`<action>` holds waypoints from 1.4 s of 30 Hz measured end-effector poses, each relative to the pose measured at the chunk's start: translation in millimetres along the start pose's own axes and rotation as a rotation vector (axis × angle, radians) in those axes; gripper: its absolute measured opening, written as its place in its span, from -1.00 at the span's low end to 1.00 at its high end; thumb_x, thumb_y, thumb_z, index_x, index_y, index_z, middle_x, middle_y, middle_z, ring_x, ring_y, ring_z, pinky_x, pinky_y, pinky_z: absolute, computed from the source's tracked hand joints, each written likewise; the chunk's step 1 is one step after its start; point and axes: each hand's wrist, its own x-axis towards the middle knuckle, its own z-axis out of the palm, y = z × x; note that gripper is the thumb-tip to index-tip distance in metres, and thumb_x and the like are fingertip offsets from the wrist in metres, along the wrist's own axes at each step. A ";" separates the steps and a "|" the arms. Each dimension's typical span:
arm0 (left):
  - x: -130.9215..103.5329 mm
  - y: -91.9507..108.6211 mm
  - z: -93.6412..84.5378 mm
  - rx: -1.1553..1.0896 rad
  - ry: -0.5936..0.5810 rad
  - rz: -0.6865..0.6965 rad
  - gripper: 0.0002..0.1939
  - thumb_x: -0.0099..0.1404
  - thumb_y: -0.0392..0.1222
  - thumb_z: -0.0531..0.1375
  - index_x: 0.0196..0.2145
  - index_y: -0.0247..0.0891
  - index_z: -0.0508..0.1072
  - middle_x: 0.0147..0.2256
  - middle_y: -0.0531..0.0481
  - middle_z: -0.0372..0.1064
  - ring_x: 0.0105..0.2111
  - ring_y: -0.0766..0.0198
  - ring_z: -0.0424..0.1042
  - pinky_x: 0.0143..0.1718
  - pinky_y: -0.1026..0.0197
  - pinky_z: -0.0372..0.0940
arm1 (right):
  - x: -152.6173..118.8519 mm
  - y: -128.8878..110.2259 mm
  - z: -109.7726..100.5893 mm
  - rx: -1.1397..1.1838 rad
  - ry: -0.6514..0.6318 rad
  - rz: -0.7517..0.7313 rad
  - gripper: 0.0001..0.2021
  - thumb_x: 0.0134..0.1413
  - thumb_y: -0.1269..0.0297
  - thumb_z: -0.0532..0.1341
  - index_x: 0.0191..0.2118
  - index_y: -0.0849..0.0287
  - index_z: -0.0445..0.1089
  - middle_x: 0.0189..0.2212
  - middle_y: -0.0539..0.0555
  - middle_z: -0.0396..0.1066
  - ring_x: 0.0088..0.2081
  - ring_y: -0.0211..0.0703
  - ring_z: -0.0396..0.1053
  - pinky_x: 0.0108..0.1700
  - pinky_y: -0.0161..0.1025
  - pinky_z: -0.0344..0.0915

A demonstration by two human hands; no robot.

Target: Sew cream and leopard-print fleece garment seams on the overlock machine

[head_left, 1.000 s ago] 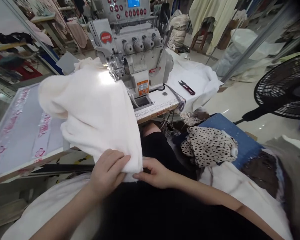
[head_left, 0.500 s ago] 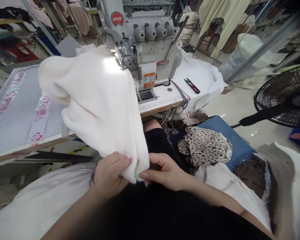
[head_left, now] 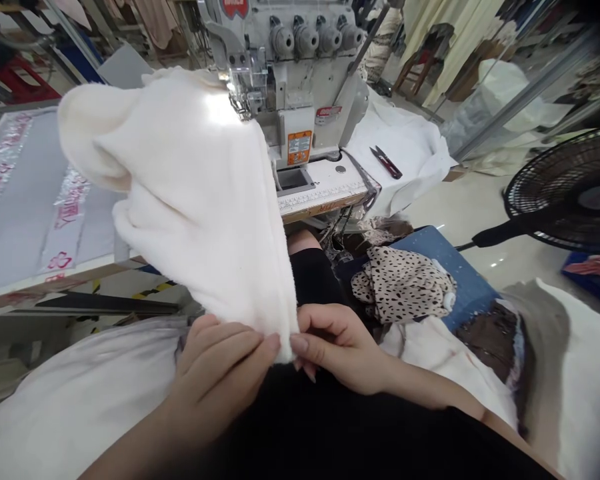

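A cream fleecy fabric piece (head_left: pixel 205 193) drapes from the overlock sewing machine (head_left: pixel 300 73) down toward my lap. Its upper edge lies at the lit needle area, where the machine's presser foot partly shows. My left hand (head_left: pixel 225 367) is closed on the lower end of the cloth, thumb on top and fingers wrapped round it. At the lower right corner, my right hand (head_left: pixel 340 347) pinches the layered edge between thumb and fingers. Both hands are close together, and the cloth hangs fairly taut above them.
Thread snips (head_left: pixel 386 163) lie on white cloth (head_left: pixel 405 140) right of the machine. A black fan (head_left: pixel 575 193) stands at the right. Spotted fabric (head_left: pixel 405 283) rests on a blue seat (head_left: pixel 467 280). White fabric (head_left: pixel 80 393) is heaped at lower left, below the grey table (head_left: pixel 30 220).
My left hand has shifted right along the cloth's lower end, its thumb now near my right fingertips. The two layers at the edge look drawn together. The view has tilted slightly down.
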 end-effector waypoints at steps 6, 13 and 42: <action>-6.8 -1.0 0.4 0.030 -0.078 -0.031 -0.75 0.14 -0.53 0.14 -0.23 -0.32 0.40 -0.36 -0.04 0.35 -0.34 0.26 0.36 -0.14 0.07 0.15 | -3.2 3.4 0.9 0.002 0.029 0.029 -0.72 0.15 0.19 0.11 -0.50 0.27 0.25 -0.60 -0.02 0.28 -0.65 -0.46 0.17 -0.62 -0.50 0.10; -7.6 -5.4 2.0 0.079 -0.109 0.091 -0.77 0.13 -0.47 0.18 -0.24 -0.30 0.42 -0.38 -0.01 0.38 -0.35 0.31 0.37 0.01 0.08 0.04 | -1.1 10.7 -0.5 0.017 0.104 0.052 -0.71 0.13 0.15 0.12 -0.49 0.26 0.27 -0.62 -0.04 0.27 -0.67 -0.45 0.13 -0.63 -0.47 0.05; 20.4 -1.5 1.6 0.013 -0.100 0.084 -0.85 0.17 -0.45 0.09 -0.41 -0.23 0.35 -0.54 0.09 0.34 -0.48 0.35 0.31 -0.15 0.16 0.14 | 13.0 -3.7 -32.1 -1.109 -0.135 -0.870 -0.84 0.11 0.49 0.02 -0.27 0.20 0.31 -0.26 0.09 0.43 -0.35 -0.26 0.32 -0.34 -0.32 0.27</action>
